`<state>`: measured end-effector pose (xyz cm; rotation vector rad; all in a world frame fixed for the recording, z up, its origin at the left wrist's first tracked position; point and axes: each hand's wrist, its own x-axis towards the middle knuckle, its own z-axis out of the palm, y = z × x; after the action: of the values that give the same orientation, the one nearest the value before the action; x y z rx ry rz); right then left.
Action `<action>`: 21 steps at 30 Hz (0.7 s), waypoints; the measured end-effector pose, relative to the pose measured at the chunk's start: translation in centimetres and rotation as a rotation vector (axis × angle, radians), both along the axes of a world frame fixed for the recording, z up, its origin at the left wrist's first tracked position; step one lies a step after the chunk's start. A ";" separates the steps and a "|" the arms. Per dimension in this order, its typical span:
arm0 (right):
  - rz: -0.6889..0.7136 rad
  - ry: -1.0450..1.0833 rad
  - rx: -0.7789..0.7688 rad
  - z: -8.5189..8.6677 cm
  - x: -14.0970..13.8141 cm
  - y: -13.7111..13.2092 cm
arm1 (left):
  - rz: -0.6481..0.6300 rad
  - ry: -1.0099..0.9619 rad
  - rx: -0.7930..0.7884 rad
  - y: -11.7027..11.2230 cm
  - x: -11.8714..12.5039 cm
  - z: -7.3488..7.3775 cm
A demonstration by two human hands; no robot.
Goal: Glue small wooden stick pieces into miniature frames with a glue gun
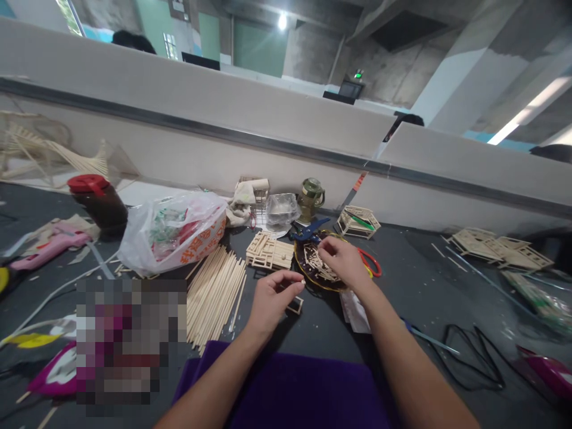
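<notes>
My left hand (272,298) is closed in a pinch on a tiny pale piece at its fingertips, hovering over a small wooden frame (295,305) on the dark table. My right hand (342,259) reaches into a dark round dish (313,271) holding short wood pieces, its fingers pinched together there; what they grip is too small to name. A stick-built panel (269,251) lies just behind the left hand. A loose pile of long wooden sticks (217,292) lies to the left of that hand.
A white plastic bag (174,229), a red-lidded jar (99,202), a pink glue gun (47,247), blue cutters (309,229) and red-handled scissors (370,262) surround the work spot. Small stick models (358,221) stand behind; flat stick panels (500,247) and black cable (478,354) lie right. Purple cloth (290,387) is nearest me.
</notes>
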<state>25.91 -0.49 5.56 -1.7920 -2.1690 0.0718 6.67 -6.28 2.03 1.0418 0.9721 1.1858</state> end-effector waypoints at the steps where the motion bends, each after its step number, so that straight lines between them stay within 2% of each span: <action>1: 0.007 0.215 0.015 0.2 -0.4 -1.3 | -0.001 0.005 0.006 0.0 0.0 -0.1; 2: 0.009 0.449 0.024 0.2 -0.8 -2.7 | -0.003 0.011 0.014 0.0 0.0 -0.1; 4: -0.001 0.782 -0.007 -0.2 -1.8 -5.3 | -0.003 0.023 0.035 0.0 -0.1 -0.2; 6: -0.006 0.927 -0.016 -0.9 -2.7 -7.2 | -0.006 0.040 0.060 0.0 -0.1 -0.2; 11: -0.003 0.927 0.089 -2.3 -3.4 -8.3 | -0.021 0.094 0.138 -0.2 -0.1 -0.1; 21: 0.100 0.827 0.151 -2.4 -3.2 -8.8 | -0.063 0.175 0.235 -0.2 -0.1 0.0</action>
<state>22.69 -9.29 3.17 -1.2433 -1.5973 0.5498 6.59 -6.43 2.08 1.3718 0.9426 1.1912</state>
